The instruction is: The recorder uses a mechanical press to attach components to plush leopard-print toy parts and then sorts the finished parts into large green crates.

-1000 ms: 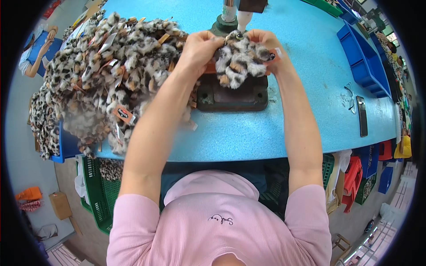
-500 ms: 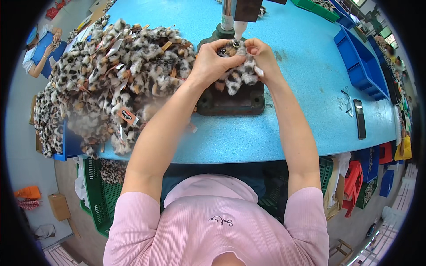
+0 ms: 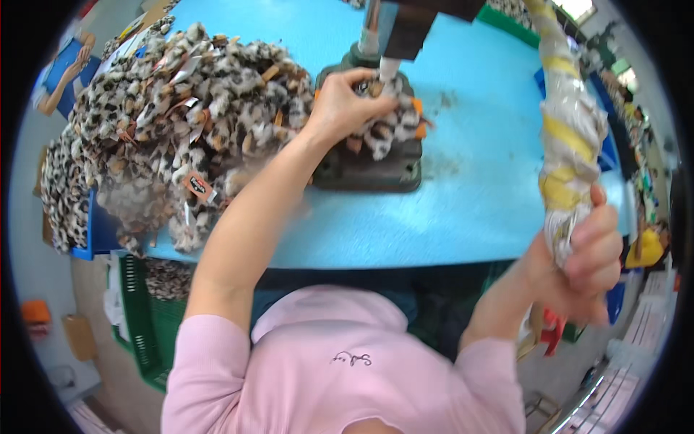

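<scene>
My left hand (image 3: 345, 107) is closed on a spotted furry plush toy (image 3: 381, 137) with orange tags beside it. The toy lies on the dark green base (image 3: 370, 181) of a hand press, right under its white tip (image 3: 389, 69), which appears to touch it. Behind my fingers, the toy's face is mostly hidden. My right hand (image 3: 582, 264) is wrapped round the lower end of the press lever (image 3: 567, 137), a long handle bound in white and yellow wrapping. The dark press head (image 3: 410, 32) stands above the toy.
A big heap of spotted plush toys (image 3: 188, 108) covers the table's left side. Below it are a blue crate (image 3: 103, 230) and a green basket (image 3: 137, 318). A green tray (image 3: 506, 25) stands at the far right. Another person (image 3: 69, 76) is at the far left.
My right hand has let go of the toy and moved right and nearer, onto the lever, which now shows in view. My left hand stays on the toy.
</scene>
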`<state>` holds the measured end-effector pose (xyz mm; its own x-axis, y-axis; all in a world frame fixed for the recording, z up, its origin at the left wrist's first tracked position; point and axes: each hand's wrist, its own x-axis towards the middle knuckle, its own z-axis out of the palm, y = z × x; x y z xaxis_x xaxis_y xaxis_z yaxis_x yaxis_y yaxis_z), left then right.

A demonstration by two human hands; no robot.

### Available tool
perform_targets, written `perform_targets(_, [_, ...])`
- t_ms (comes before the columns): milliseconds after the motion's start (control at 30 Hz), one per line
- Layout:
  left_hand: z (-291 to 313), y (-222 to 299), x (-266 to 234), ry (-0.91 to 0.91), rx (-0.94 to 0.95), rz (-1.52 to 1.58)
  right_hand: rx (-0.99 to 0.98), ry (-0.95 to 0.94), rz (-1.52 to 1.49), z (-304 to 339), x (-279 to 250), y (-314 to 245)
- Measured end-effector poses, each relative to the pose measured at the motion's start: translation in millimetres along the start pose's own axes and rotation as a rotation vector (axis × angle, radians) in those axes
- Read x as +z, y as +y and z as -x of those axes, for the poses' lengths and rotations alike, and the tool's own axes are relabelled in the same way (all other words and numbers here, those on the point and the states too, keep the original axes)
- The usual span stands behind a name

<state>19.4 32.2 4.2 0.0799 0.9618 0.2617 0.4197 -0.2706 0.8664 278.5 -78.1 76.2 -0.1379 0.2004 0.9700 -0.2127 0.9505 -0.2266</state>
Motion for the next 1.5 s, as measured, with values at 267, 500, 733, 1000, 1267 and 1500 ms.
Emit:
perform_targets(267, [37.3,-4.0,-48.1,-0.151,-0.656,0.75,0.959,0.101,0.348,0.0,50.6,72.6])
perform_targets(500, [25.8,-7.9,-37.5,-0.085,-0.562,1.284,0.967,-0.136,0.322,14.1,116.6,98.8])
perform_targets(733, [57.3,14.0,-47.1,-0.222,-0.311,0.806,1.425,0.186,-0.568,39.6,76.0,96.7])
perform_targets(1000, [52.9,7.6,-37.2,-0.164,-0.232,0.521,1.378,0.17,-0.923,52.1,84.1,104.9])
perform_targets(1267, [21.5,-17.1,-31.2,-0.252,-0.241,1.118,1.181,0.256,-0.318,34.6,89.3,139.1])
perform_targets(1500, [12.1,-27.5,-32.9,-0.215,-0.325,1.105,1.006,0.316,0.045,47.9,106.7,158.3])
